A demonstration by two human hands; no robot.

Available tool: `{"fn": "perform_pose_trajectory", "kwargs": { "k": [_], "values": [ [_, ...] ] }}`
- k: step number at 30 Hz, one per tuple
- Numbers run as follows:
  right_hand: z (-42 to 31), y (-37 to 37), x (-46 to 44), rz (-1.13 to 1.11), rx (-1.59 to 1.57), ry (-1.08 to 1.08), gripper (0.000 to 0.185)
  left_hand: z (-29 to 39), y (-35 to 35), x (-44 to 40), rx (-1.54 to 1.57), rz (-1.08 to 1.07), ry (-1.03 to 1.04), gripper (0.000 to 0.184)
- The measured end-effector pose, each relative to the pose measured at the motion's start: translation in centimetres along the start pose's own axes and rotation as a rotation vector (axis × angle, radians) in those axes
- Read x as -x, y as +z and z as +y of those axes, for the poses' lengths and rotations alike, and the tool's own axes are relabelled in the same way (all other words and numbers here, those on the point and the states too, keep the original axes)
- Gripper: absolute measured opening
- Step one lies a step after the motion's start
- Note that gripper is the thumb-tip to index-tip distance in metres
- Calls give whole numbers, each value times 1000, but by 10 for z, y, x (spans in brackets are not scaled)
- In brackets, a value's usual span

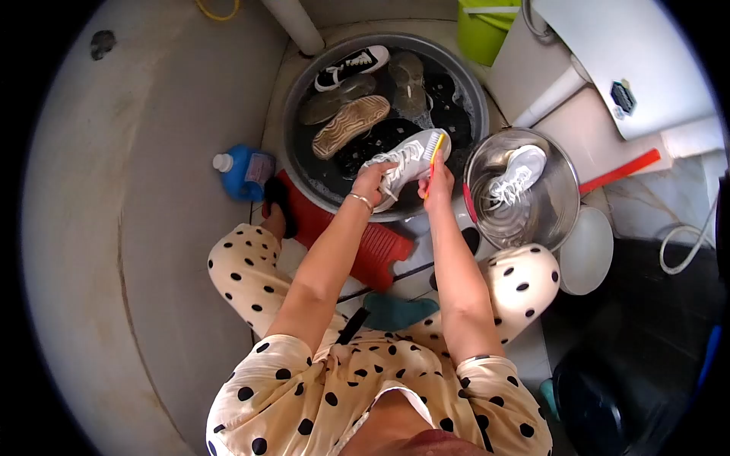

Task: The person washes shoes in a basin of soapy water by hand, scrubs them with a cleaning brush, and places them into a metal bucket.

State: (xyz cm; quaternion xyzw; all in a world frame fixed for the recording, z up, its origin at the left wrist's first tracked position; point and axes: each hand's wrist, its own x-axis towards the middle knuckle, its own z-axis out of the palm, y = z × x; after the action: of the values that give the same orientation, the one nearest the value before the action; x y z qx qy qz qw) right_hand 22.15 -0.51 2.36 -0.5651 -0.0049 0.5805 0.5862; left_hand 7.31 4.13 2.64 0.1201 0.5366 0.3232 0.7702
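Note:
My left hand is closed on a white laced shoe, gripping it near its opening, above the front rim of a wide grey basin. In my right hand is a yellow and orange brush, its white bristles against the toe part of the shoe. Dark water stands in the basin, with a black and white shoe, a shoe with its tan sole up and grey shoes in it. The fingertips under the shoe are hidden.
A steel bucket holding another white shoe stands right of the basin. A blue bottle is at the left, a red washboard in front. Also in view are a green bucket, a white bowl and a teal stool.

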Motion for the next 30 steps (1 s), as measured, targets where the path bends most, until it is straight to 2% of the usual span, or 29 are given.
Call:
{"fn": "perform_pose_trajectory", "kwargs": {
  "k": [3,4,7,8,11,12,15,19,20,23,24,25,26,28,30],
  "values": [
    [13,8,-57,207,148,166,48,-20,-32,-85,-629,547,247,35],
    [20,12,-71,296,309,157,51,-9,-15,-65,-867,602,261,41],
    [84,-18,-154,403,417,62,52,0,-5,-65,-903,483,264,43],
    [100,-26,-172,473,473,91,50,-25,-39,-111,-868,393,393,49],
    [76,-9,-145,336,219,212,48,-36,-46,-133,-1094,482,487,51],
    [89,-9,-154,293,178,144,45,-41,-54,-144,-1114,453,515,53],
    [119,-12,-177,330,258,237,41,-54,-73,-168,-1304,502,521,50],
    [149,-16,-190,272,268,-121,42,-36,-59,-173,-1392,536,271,48],
    [163,-21,-198,340,614,-420,44,-33,-49,-172,-1487,597,189,46],
    [130,20,-177,386,680,-384,49,-53,-115,-208,-1708,401,631,48],
    [136,23,-188,385,855,-309,56,-17,-87,-205,-1470,529,155,40],
    [129,32,-188,365,787,-438,59,-7,-95,-214,-1420,470,82,38],
    [128,31,-197,269,766,-406,59,-23,-146,-251,-1820,348,218,40],
    [121,29,-204,156,785,-343,56,-43,-193,-287,-1960,204,302,42],
    [122,20,-196,157,769,-260,54,-39,-199,-273,-1458,224,154,38]
  ]
}}
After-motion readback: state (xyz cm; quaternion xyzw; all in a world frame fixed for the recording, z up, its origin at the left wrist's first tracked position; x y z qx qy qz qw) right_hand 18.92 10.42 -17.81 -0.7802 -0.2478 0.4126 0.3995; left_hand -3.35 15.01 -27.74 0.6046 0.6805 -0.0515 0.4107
